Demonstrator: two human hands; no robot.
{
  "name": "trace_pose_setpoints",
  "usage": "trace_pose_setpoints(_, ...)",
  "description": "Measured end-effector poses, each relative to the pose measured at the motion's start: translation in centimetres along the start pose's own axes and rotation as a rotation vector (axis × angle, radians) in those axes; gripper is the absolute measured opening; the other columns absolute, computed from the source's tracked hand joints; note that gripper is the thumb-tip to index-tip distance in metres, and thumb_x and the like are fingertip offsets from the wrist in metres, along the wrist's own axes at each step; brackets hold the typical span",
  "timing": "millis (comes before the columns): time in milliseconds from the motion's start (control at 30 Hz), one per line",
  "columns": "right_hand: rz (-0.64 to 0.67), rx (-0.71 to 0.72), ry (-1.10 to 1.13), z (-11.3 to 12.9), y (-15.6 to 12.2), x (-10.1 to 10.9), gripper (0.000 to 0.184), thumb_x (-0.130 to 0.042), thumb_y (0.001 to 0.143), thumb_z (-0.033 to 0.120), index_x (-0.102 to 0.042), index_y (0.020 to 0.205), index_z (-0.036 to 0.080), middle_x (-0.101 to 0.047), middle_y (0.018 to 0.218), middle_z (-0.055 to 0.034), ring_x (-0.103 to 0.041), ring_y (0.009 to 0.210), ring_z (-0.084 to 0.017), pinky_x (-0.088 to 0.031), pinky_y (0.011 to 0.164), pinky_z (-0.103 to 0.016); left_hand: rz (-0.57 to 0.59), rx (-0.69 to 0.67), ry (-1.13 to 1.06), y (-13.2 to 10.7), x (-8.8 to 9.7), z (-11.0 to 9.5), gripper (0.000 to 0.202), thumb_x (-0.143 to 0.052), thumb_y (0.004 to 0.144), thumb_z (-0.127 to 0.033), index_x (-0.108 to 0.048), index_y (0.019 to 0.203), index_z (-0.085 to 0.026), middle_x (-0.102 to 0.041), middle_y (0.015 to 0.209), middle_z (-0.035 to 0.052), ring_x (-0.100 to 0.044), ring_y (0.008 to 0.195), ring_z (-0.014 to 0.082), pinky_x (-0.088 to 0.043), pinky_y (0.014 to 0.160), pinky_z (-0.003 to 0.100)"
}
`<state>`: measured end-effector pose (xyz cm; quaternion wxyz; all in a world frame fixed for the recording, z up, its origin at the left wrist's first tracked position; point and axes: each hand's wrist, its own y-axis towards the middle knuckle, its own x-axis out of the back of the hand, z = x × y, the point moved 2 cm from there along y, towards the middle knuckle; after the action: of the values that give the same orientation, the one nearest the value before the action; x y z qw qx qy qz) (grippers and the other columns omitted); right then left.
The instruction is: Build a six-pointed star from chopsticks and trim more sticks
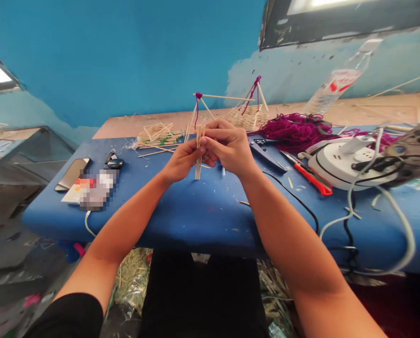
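Note:
Between my hands, above the middle of the blue tabletop point(210, 220), stands a small upright bundle of thin wooden sticks point(198, 164). My left hand point(183, 159) pinches it from the left, while the fingers of my right hand point(229, 143) close on its upper part from the right. Just behind them rises a stick frame tied at its peak with purple yarn point(199, 95). To its right is a small woven basket point(247, 117) with stick uprights, also bound in purple. More loose sticks point(156, 134) lie in a pile to the left.
At the right are a tangle of purple yarn point(294, 131), a plastic bottle point(339, 82), a red utility knife point(313, 178), and a white power strip point(350, 162) with trailing cables. A phone point(72, 173) and dark earbud case point(114, 163) lie at the left. A blue wall point(142, 56) stands behind.

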<state>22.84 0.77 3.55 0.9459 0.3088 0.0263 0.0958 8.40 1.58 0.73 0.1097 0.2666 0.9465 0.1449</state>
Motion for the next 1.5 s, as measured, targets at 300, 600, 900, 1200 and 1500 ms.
trace_pose_setpoints(300,-0.008,0.026,-0.093,1.3,-0.3,0.2,0.047,-0.081,0.088,0.058,-0.071,0.057,0.023,-0.057,0.079,-0.0033,-0.049,0.059,-0.010,-0.039,0.042,-0.027,0.133,0.045,0.157,-0.3,0.0,-0.2,0.067,-0.074,0.081,-0.082,-0.073,0.091,-0.016,-0.082,0.094,0.0120,-0.080,0.081,0.0211,-0.066,0.083,0.035)
trace_pose_setpoints(600,-0.218,0.078,-0.141,-0.1,0.7,2.3,0.038,-0.085,0.085,0.053,-0.073,0.062,0.026,-0.053,0.066,0.0008,-0.050,0.066,-0.013,-0.045,0.063,-0.033,0.116,0.057,0.228,-0.2,0.7,0.0,0.060,-0.078,0.086,-0.073,-0.080,0.093,-0.013,-0.084,0.096,0.0121,-0.076,0.069,0.0126,-0.059,0.069,0.024)
trace_pose_setpoints(900,-0.421,-0.048,0.113,-4.5,2.3,5.4,0.032,-0.083,0.080,0.058,-0.076,0.082,0.027,-0.065,0.079,-0.0010,-0.059,0.068,-0.014,-0.052,0.063,-0.033,-0.310,0.131,0.044,-0.1,1.5,-0.7,0.035,-0.088,0.075,-0.044,-0.076,0.085,-0.013,-0.081,0.077,0.0059,-0.053,0.038,0.0057,-0.034,0.037,0.020)
trace_pose_setpoints(1200,-0.426,-0.135,0.170,-4.6,1.6,3.2,0.030,-0.086,0.075,0.054,-0.076,0.080,0.026,-0.073,0.088,-0.0032,-0.063,0.073,-0.015,-0.057,0.067,-0.032,-0.419,0.153,0.026,-0.4,1.0,-1.5,0.026,-0.091,0.074,-0.035,-0.077,0.077,-0.012,-0.076,0.066,0.0027,-0.045,0.034,0.0021,-0.022,0.033,0.018)
trace_pose_setpoints(1500,-0.400,-0.167,0.278,-4.4,1.6,3.0,0.029,-0.089,0.076,0.050,-0.077,0.080,0.025,-0.064,0.073,0.0016,-0.061,0.066,-0.011,-0.057,0.065,-0.028,-0.429,0.157,0.023,-0.4,1.2,-1.5,0.025,-0.090,0.073,-0.031,-0.075,0.068,-0.012,-0.072,0.059,0.0023,-0.047,0.032,0.0038,-0.020,0.031,0.018)
